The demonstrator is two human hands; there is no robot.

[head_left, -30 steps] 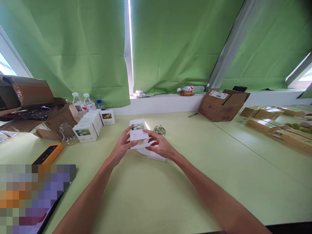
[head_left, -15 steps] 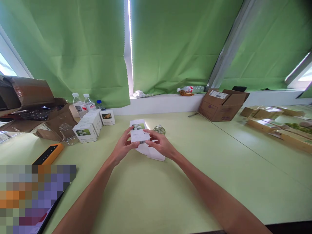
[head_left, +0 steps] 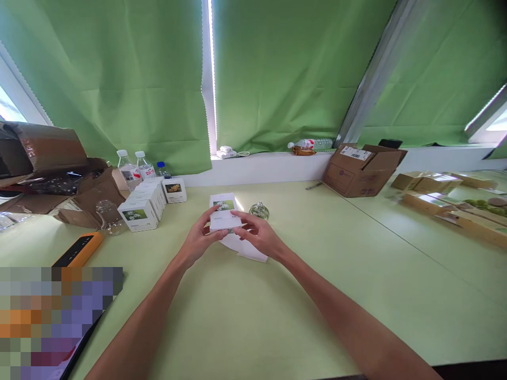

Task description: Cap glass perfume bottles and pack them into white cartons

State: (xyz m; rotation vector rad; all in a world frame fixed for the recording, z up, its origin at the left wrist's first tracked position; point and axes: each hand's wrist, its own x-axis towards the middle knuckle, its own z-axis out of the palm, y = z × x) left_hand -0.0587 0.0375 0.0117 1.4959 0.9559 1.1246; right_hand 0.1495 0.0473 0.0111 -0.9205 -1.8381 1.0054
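Observation:
Between my two hands is a small white cardboard box (head_left: 225, 219) with a green and white flower picture on its face. My left hand (head_left: 200, 235) grips its left side, thumb at the lower edge. Closed on the right side and lower corner is my right hand (head_left: 257, 235). Beneath the box a white sheet of paper (head_left: 251, 250) lies on the table, partly covered by my hands. A round clear glass item (head_left: 259, 211) with a greenish look stands just beyond my right hand.
At the left stand several white boxes (head_left: 138, 215), a clear jar (head_left: 110, 217), bottles (head_left: 129, 170) and an open carton (head_left: 85, 195). An orange and black device (head_left: 79, 250) lies nearer. Another carton (head_left: 360, 171) sits back right, a pen (head_left: 313, 186) beside it. Wooden trays (head_left: 455, 211) are far right.
The white box and both hands have shifted very slightly to the left. My grip on the box looks the same, and nothing else has visibly moved.

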